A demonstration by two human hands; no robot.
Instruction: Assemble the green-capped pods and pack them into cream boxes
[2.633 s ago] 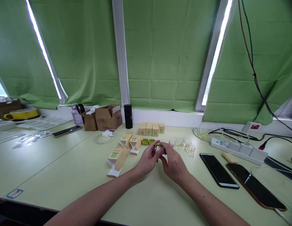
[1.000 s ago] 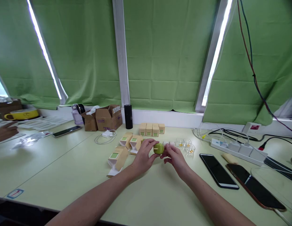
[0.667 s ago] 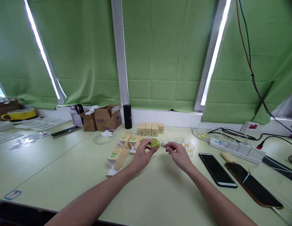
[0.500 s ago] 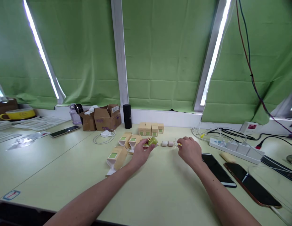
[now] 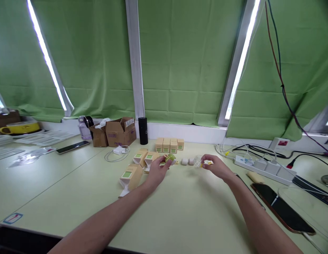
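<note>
My left hand (image 5: 158,171) is closed around a small round green object (image 5: 169,158) with a pale end; its exact kind I cannot make out. A crinkled clear plastic bag (image 5: 198,161) with yellow marks hangs from the pinched fingers of my right hand (image 5: 213,165), just above the table. Two small whitish blocks (image 5: 184,161) stand between my hands. Beside my left hand lie open-ended tan cartons (image 5: 134,175) with green labels. Behind them several upright tan boxes (image 5: 166,145) stand in a row.
A black cylinder (image 5: 143,131) and brown cardboard boxes (image 5: 121,132) stand along the back. On the right are a white power strip (image 5: 264,167) with cables, a phone (image 5: 281,206) and a tablet-like device (image 5: 250,190) partly under my right arm. A white charger (image 5: 119,150) with cord lies left.
My right hand has moved slightly right, and more of the clear bag shows in its fingers. My left hand has shifted a little left with the green object.
</note>
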